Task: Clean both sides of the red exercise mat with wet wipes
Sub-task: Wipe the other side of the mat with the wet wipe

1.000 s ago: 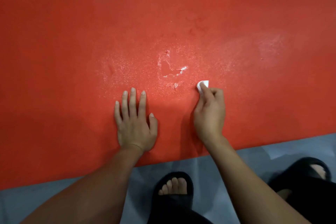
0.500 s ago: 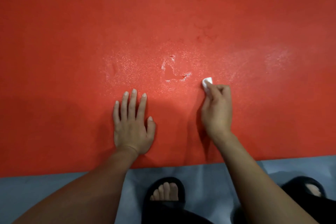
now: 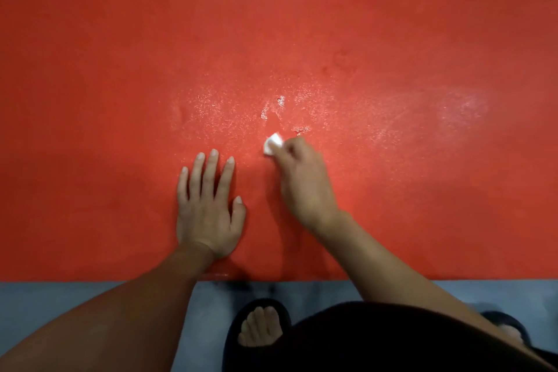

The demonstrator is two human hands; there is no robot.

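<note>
The red exercise mat (image 3: 392, 39) fills most of the view and lies flat on the floor. A wet, shiny patch (image 3: 271, 112) glistens near its middle. My right hand (image 3: 305, 181) pinches a small folded white wet wipe (image 3: 272, 143) and presses it on the mat just below that patch. My left hand (image 3: 208, 208) lies flat on the mat with straight, spread fingers, to the left of the right hand.
The mat's near edge (image 3: 422, 279) runs across the lower frame, with grey floor (image 3: 60, 305) below it. My feet in black slippers (image 3: 259, 326) stand on the floor just in front of the mat. Dark clothing covers the lower right.
My right hand has slid the wipe to the left, closer to the left hand. The left hand has stayed flat in place. The view has shifted slightly.
</note>
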